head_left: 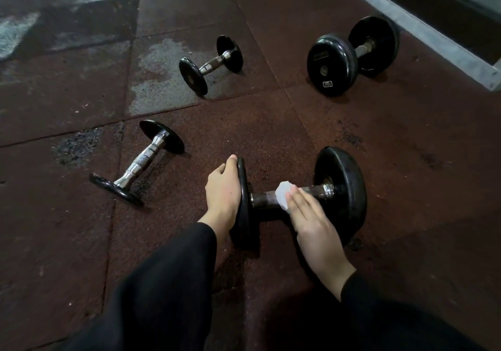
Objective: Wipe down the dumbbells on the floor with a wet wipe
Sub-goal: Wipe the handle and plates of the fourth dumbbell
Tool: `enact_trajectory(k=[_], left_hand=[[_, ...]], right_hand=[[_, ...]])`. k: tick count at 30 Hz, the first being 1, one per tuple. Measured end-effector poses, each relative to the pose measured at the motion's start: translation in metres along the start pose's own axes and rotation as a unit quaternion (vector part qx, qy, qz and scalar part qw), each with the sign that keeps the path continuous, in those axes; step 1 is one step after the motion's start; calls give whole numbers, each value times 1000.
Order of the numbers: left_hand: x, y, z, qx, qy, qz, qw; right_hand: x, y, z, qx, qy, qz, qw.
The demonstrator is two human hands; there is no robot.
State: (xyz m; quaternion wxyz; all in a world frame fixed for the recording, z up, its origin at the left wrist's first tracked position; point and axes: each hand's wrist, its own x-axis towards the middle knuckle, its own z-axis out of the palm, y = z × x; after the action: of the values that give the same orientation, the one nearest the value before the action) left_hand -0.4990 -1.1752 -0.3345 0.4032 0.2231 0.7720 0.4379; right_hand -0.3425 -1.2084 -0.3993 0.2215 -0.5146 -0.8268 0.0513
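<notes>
Four dumbbells on the dark red rubber floor tiles [271, 123].

Nearest dumbbell [298, 201] lies in front of the person, dark handle running left-right between two black plates. Left hand [223, 190] lies flat against the outer face of its left plate, fingers straight, fingertips reaching the plate's top edge. Not curled round anything that I can see.

Right hand [311, 223] is over the handle, fingers extended and together, pressing a white wet wipe [283, 195] onto the bar. Wipe is bunched up, sticking out past the fingertips on the left side, about mid-handle. Whether the thumb wraps under the bar: cannot tell, hidden by the hand. Both arms in black sleeves [168, 283].

Other three, all untouched by either hand:
- small chrome-handled dumbbell [137, 162], left of the near one, lying diagonal, thin black plates
- second small chrome-handled dumbbell [211, 64], farther back, centre, sitting partly on a worn grey patch of tile
- large dumbbell [352, 56], far right, thick stacked black plates, a small label on the near plate, text unreadable

Containers: only a grey rectangular frame or trough [423, 22] at top right, just behind the large dumbbell. Interior is dark, contents not readable.
</notes>
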Motion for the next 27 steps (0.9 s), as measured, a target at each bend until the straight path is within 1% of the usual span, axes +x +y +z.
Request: enact_trajectory(k=[2,5,6,8,9,10,11,12,14,15,18,20,21,23,25,26,27], left_hand=[[0,1,0,-4,1,-3,1000],[-2,2,1,-2,-3,-1,1000],[-3,3,0,-4,-5,0,1000],[-3,2,0,-6,-5,2,1000],[-4,2,-1,-6,-3,1,1000],[-4,2,-1,-6,-2,-1,1000],[-3,2,-1,-5,-3,-4,1000],[-3,2,-1,-5,-3,-4,1000],[-3,2,-1,-2,-6,-6,1000],[-3,2,-1,-3,-7,-7,1000],[-4,3,-1,-1,-11,-3,1000],[-4,1,-1,1,-11,0,1000],[-3,1,-1,1,-11,-2,1000],[-1,0,0,-1,-9,-4,1000],[0,1,0,-4,-5,-5,1000],[0,2,0,-5,-4,-6,1000],[0,2,0,-3,-6,-7,1000]], right_hand=[[8,-5,1,-1,5,0,1000],[14,-12,1,-41,-37,-23,998],[16,-14,-3,-61,-52,-14,997],[23,-16,-16,-109,-78,41,990],[30,-17,-27,-128,-109,79,983],[39,-14,-33,-133,-134,97,977],[46,-8,-34,-131,-133,99,978],[54,-6,-35,-134,-149,114,973],[66,-8,-38,-174,-183,111,961],[68,-8,-37,-186,-185,107,959],[61,-13,-38,-169,-177,139,960],[49,-18,-36,-212,-115,111,964],[44,-23,-38,-220,-122,114,961],[35,-26,-26,-238,-151,91,955],[37,-28,-25,-248,-157,66,954],[44,-28,-31,-237,-145,57,959],[52,-26,-35,-228,-155,57,959]])
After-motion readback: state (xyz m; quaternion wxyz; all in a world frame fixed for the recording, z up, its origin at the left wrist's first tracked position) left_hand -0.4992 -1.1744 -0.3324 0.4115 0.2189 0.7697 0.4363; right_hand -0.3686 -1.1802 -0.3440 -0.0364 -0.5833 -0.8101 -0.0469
